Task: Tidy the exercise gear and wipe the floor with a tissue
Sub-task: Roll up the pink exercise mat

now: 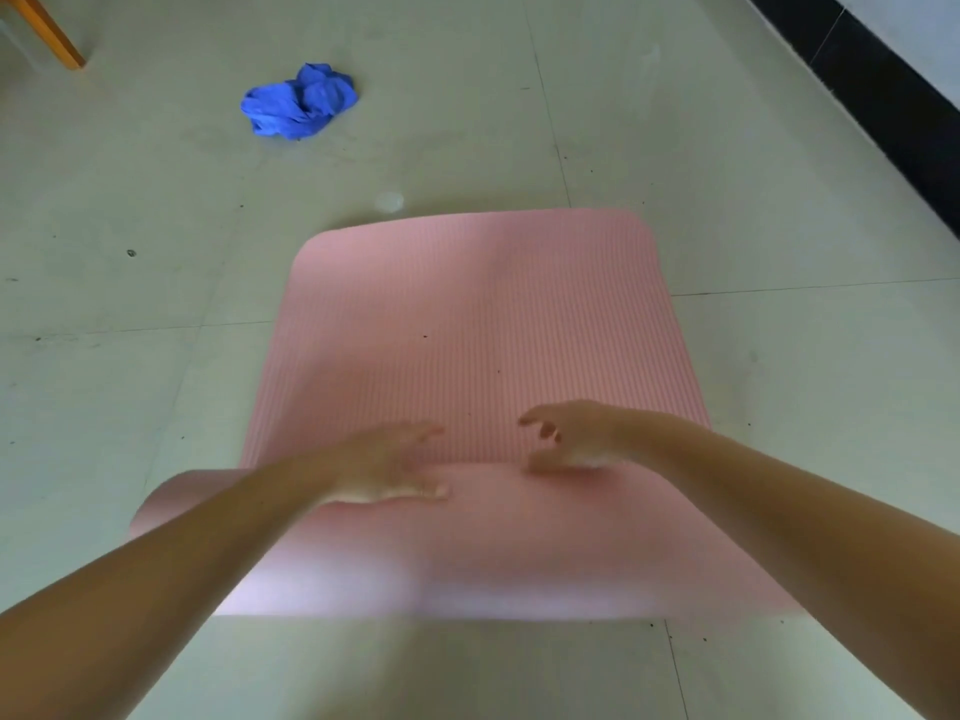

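Pink foam mat [467, 330] on pale tiled floor [130, 381], ribbed top, near end already curled into a fat roll [467, 553] right under both forearms; far end flat w/ rounded corners. Left hand [387, 462] laid over crest of roll, fingers fairly straight, pressing not gripping. Right hand [569, 439] just beside it, fingers spread and loosely hooked, thumb edge on crest; nothing pinched, though blur hides fingertip contact. Both near centre, ends of roll unheld.

Handling, as a guess: light, soft, springy, prob. wants to unroll if let go. Grippy ribbing, so palms should drive it fwd w/o slipping. Best hold: flat palms on top of roll, wider apart than now, else ends may cone out. Once rolled, clasp around middle to lift.

Blue crumpled cloth [298, 101] well apart, far left. Wooden furniture leg [54, 33] at top-left corner. Small wet-looking spot [389, 201] just beyond mat's far edge. No tissue in sight.
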Motion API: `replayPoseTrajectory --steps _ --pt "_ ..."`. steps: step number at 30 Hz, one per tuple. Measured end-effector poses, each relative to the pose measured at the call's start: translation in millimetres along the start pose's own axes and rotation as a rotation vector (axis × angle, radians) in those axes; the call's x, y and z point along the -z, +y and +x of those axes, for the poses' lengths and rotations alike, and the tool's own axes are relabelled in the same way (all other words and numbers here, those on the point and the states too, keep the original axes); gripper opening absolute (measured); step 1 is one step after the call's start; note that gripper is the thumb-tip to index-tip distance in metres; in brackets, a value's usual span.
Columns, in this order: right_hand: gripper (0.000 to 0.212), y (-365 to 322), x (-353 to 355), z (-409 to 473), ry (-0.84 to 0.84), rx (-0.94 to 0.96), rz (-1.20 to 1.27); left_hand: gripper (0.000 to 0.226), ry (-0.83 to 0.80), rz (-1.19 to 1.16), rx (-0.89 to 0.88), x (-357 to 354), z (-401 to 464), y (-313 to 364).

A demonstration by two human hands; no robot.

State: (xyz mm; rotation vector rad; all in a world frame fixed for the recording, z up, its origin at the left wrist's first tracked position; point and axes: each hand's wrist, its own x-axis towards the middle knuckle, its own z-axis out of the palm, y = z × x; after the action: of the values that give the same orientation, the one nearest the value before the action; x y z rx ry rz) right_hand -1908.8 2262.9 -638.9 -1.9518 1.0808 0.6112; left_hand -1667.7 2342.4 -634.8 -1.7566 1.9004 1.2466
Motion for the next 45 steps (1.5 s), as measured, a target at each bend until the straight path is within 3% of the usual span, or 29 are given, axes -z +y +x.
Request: replayPoseTrajectory --steps 3,5,8,11,13,16,20,25,30,34,37,41,43,45 --pt "0.069 -8.1 14.0 -15.8 0.390 0.013 -0.204 0.071 0.506 0.304 0.077 20.3 13.5 -1.5" --pt "0.080 -15.3 9.3 -26.4 0.431 0.104 -0.276 0.061 0.706 0.419 0.008 28.3 13.7 15.0" --pt "0.104 -16.2 -11.1 -34.1 0.329 0.114 -0.407 0.059 0.938 0.475 -0.235 7.7 7.5 36.7" --pt "0.116 -6.0 -19.1 -27.6 0.282 0.092 -0.386 0.073 0.779 0.601 -0.286 -33.1 1.3 35.5" --pt "0.120 -0.2 -19.6 -22.8 0.356 0.123 -0.355 0.088 0.705 0.691 -0.302 -52.5 -1.4 22.4" --pt "0.109 5.9 -4.6 -13.7 0.399 0.052 -0.181 0.115 0.684 0.799 -0.260 -67.0 -8.2 9.4" --pt "0.088 3.2 25.0 1.8 0.197 -0.037 -0.131 0.139 0.623 0.855 -0.150 -67.1 -3.2 9.9" --pt "0.083 -2.0 43.7 6.1 0.122 -0.064 -0.092 0.137 0.625 0.836 -0.115 -46.0 5.9 15.9" --pt "0.088 -5.1 26.8 -0.5 -0.035 -0.063 -0.130 0.117 0.717 0.807 -0.271 -67.2 -15.1 10.4" --pt "0.082 -1.3 18.7 -6.8 -0.130 -0.076 -0.080 0.115 0.673 0.760 -0.302 -83.8 -23.2 15.3" --pt "0.068 -0.9 18.3 -5.1 0.048 -0.095 -0.033 0.118 0.558 0.742 -0.302 -47.2 -13.4 18.0" --pt "0.047 -3.2 23.6 -7.4 0.597 -0.044 -0.156 0.123 0.257 0.427 -0.163 25.3 16.5 10.0" --pt "0.047 -5.2 24.9 -12.0 0.736 0.039 -0.202 0.118 0.482 0.299 -0.130 51.1 24.6 6.9" --pt "0.051 -4.2 23.1 -14.0 0.771 0.059 -0.270 0.089 0.821 0.331 -0.073 64.2 28.5 7.0"
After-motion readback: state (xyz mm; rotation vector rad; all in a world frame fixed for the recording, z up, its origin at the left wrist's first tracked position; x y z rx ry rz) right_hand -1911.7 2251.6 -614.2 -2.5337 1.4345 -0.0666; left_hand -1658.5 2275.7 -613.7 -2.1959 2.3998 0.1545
